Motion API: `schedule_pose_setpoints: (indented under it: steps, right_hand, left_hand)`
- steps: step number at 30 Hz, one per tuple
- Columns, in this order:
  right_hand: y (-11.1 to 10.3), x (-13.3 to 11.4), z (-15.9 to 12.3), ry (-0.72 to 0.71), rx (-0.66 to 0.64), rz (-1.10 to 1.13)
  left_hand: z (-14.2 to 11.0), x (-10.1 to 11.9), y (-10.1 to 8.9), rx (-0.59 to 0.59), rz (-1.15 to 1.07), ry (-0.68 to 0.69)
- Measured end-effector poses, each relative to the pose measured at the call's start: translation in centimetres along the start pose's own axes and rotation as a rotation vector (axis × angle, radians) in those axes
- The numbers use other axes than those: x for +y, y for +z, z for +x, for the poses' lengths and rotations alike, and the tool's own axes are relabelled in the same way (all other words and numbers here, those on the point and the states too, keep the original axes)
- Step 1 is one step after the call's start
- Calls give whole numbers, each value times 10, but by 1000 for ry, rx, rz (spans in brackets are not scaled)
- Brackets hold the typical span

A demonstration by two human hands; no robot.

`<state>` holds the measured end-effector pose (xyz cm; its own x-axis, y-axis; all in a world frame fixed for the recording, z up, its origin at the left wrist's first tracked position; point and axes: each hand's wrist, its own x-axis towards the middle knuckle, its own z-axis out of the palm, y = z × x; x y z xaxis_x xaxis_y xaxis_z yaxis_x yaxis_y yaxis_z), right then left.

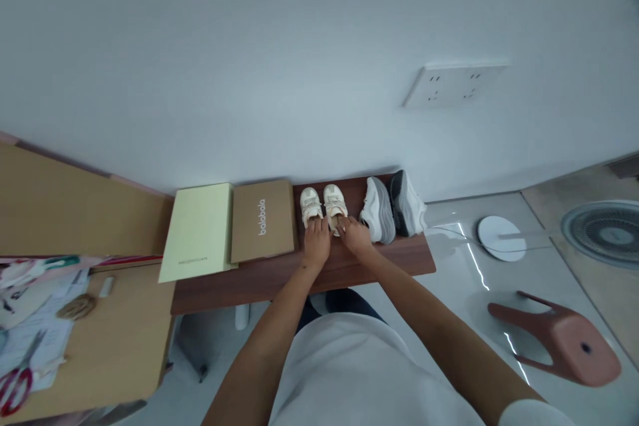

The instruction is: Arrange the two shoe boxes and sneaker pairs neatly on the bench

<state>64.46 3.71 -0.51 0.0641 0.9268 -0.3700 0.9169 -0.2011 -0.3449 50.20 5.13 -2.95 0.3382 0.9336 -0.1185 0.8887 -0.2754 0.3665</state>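
Note:
A pair of small cream shoes stands side by side on a dark wooden bench (319,273) against the wall. My left hand (316,241) rests on the heel of the left cream shoe (310,205). My right hand (354,236) is closed on the heel of the right cream shoe (335,202). Both arms reach forward from my white shirt.
A brown "balabala" shoebox (262,219) and a pale yellow box (200,231) lie left of the shoes. A white sneaker (378,208) and a dark grey sneaker (407,203) stand to the right. A red stool (564,339) lies tipped on the floor; a fan (602,233) is beyond it. A light wooden desk (114,339) holds papers and scissors (14,389).

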Motion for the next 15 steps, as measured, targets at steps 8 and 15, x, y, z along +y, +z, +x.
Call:
schedule_pose_setpoints:
  steps: [8,15]
  right_hand:
    - [-19,114,-29,170,338,251]
    - [-24,236,-33,427,399,363]
  left_hand:
    - [7,64,29,-54,-215,173]
    - [17,84,72,-277,-324,64]
